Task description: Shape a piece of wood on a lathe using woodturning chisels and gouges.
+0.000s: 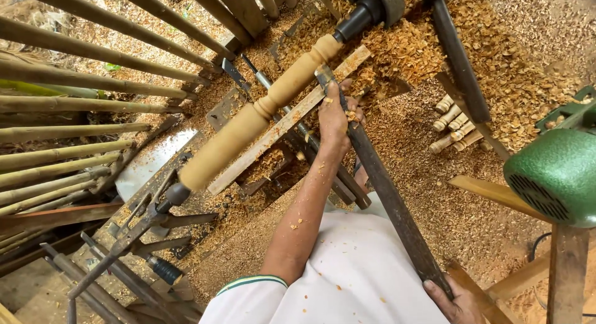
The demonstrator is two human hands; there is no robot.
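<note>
While clamped near the blade end of a long dark turning chisel (385,193), left hand (335,116) closed around the steel, knuckles dusted with shavings, fingers resting against a pale wooden tool-rest slat (279,128). Right hand (456,302) low at the bottom edge, wrapped about the chisel's far end, only partly in view. Chisel tip (323,72) laid over the slat and touching the workpiece near its upper end. Turned wooden spindle (254,119) mounted slantwise between a dark drive head (366,10) above and a metal tail point (174,193) below; thick and plain in the lower half, a bead and narrow neck at mid-length, slimmer cylinder above. Heaps of orange-brown shavings (410,47) all round the lathe bed and across the ground. Small stack of finished turned pegs (453,122) lying in the sawdust to the right, well apart from the spindle. Green motor housing (555,172) at the right edge. Bamboo poles (68,82) fanned along the left. Spare steel tools (124,274) lying below the tail point. White shirt (347,280) with a striped sleeve hem at the bottom.
</note>
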